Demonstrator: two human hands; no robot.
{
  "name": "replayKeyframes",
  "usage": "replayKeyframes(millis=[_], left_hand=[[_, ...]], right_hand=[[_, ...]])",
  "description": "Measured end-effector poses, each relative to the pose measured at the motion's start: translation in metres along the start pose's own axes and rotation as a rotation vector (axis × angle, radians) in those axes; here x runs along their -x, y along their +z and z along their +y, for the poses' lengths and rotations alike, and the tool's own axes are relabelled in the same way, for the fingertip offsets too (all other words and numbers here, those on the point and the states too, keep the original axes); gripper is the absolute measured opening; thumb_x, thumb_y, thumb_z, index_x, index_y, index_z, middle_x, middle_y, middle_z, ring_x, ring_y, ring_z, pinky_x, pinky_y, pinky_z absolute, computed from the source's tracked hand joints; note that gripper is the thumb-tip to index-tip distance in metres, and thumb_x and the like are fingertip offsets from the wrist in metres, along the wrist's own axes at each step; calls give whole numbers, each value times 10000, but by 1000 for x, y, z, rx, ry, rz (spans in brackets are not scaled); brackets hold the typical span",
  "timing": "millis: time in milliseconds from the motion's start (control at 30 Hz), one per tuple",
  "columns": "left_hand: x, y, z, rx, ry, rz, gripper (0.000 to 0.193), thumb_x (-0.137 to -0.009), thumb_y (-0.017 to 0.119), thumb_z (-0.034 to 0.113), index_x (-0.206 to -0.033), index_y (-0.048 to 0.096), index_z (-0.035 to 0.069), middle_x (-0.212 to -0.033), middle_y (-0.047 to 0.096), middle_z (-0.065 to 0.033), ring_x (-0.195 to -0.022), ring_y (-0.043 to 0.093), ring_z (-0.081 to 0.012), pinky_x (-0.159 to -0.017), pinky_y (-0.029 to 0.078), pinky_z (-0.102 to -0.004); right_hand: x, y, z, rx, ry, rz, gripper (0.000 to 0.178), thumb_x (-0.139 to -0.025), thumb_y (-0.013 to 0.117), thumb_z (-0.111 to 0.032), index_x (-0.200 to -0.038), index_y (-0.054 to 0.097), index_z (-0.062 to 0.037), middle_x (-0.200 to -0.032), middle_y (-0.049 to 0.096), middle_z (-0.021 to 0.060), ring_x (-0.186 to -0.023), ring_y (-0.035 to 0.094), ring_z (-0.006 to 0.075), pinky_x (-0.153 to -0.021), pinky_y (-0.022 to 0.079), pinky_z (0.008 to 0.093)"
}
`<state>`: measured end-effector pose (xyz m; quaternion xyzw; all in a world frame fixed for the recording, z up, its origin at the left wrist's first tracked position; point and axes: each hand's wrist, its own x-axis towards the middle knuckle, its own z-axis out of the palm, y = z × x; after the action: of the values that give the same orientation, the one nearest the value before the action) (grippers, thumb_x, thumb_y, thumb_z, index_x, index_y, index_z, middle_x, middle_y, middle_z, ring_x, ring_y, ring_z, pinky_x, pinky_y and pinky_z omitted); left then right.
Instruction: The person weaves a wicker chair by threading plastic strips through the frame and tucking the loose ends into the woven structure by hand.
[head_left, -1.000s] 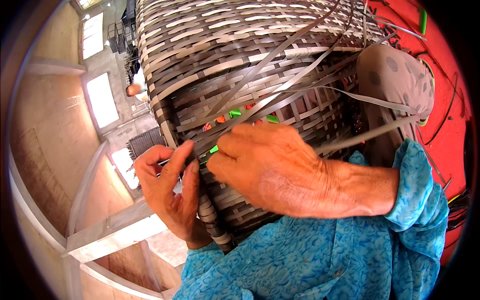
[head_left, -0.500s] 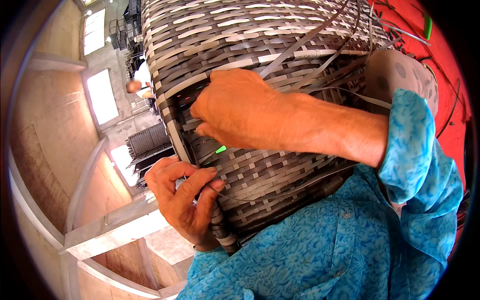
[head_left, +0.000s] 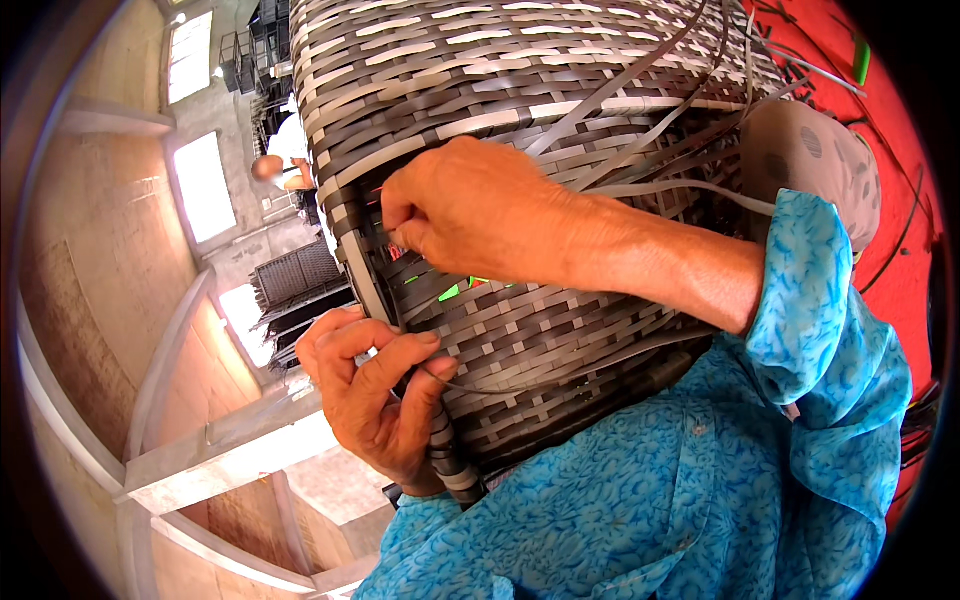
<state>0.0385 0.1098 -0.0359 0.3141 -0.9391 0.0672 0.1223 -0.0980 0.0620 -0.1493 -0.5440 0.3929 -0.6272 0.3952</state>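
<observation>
The large grey-and-brown woven basket of flat synthetic rattan strips (head_left: 520, 90) is filling the upper middle of the head view, lying across the person's lap against the blue patterned shirt (head_left: 640, 490). The right hand (head_left: 470, 205) is pressing on the basket's side near its rounded edge, its fingers curled tight and pinching something at the weave; it looks like a strip end, though the pinched piece itself is too small to make out. The left hand (head_left: 375, 395) is gripping the basket's dark wrapped corner post (head_left: 445, 455) lower down, its fingers closed around it, with a thin grey strip (head_left: 520, 375) running out from under the thumb across the weave.

Several loose grey strips (head_left: 650, 180) are trailing from the wall toward the right, over a bent knee in grey patterned cloth (head_left: 810, 160). Small green and red flecks (head_left: 450, 292) are showing through gaps just below the right hand.

Judging from this, the working strip is being pulled snug at the corner. To do it well, the left hand should be bracing the post firmly so the frame does not twist, while the right hand is drawing the strip flat, untwisted, and tight against the row beside it, keeping the over-under pattern even.

In the background, another person in a white top (head_left: 285, 155) is standing by stacked dark crates (head_left: 300, 280).
</observation>
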Motion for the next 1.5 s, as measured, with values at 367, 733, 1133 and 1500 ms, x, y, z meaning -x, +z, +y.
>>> replayKeyframes(millis=[367, 733, 1133, 1500], left_hand=[[0, 1, 3, 81, -19, 30, 210, -585, 766, 166, -769, 693, 94, -791, 537, -29, -954, 448, -281, -855, 356, -416], [-17, -7, 11, 187, 151, 23, 335, -528, 685, 23, -854, 703, 97, -803, 541, -27, -841, 493, -259, -748, 416, -380], [-16, 14, -26, 673, 374, 161, 259, -743, 716, 156, -976, 693, 45, -1081, 611, -103, -927, 565, -252, -780, 459, -335], [-72, 37, -83, 892, 270, 319, 142, -799, 659, 5, -938, 685, 3, -921, 618, -75, -836, 583, -158, -720, 470, -259]], right_hand=[[8, -24, 0, -171, 132, 37, 142, -746, 568, -145, -722, 668, -48, -701, 642, 174, -702, 635, 343, -650, 504, 407], [16, -53, -37, -236, 264, -63, 232, -871, 648, -230, -750, 627, -34, -653, 531, -67, -606, 436, 23, -542, 380, 216], [15, -73, -81, -173, 397, 15, 194, -798, 732, -196, -779, 654, -20, -713, 637, 21, -631, 553, 68, -560, 451, 222], [3, -82, -104, 119, 555, -49, 232, -827, 711, -268, -764, 618, -65, -669, 548, -52, -586, 447, 28, -509, 323, 199]])
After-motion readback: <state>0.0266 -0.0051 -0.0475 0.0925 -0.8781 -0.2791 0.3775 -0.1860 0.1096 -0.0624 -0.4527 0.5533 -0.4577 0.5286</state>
